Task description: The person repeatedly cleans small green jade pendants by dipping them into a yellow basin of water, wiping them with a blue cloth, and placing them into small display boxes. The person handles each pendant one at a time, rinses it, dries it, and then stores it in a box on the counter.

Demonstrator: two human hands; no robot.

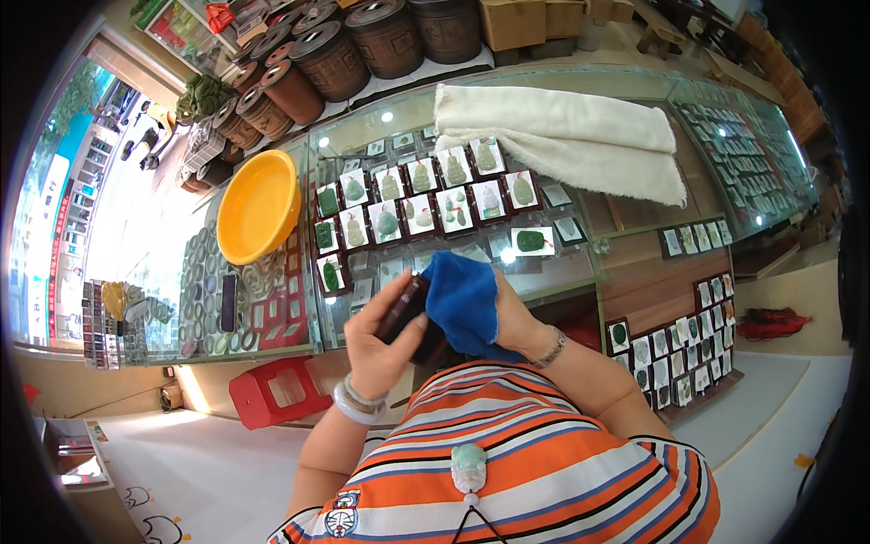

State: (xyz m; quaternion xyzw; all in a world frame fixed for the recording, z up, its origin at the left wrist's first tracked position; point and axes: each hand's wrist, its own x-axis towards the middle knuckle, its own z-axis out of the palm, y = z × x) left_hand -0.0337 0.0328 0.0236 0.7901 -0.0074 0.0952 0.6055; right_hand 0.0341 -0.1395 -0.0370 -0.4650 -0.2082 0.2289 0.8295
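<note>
My left hand (pixel 382 340) grips a dark reddish-brown box (pixel 405 309), held tilted in front of my body. A blue cloth (pixel 462 302) is in my right hand (pixel 510 316) and lies against the box's right side, hiding part of it and most of my fingers. Beyond my hands, rows of dark-framed boxes with carved jade pendants (pixel 421 175) on white cards rest on the glass display counter (pixel 557 272). A dark green carved pendant (pixel 530 240) on a white card lies nearer, to the right of those rows.
A yellow plastic basin (pixel 258 207) and a dark phone-like slab (pixel 230 303) lie on the counter at left. A folded white towel (pixel 557 126) covers its far part. More pendant boxes (pixel 680 347) stand at right. A red plastic stool (pixel 279 393) is below the counter at left.
</note>
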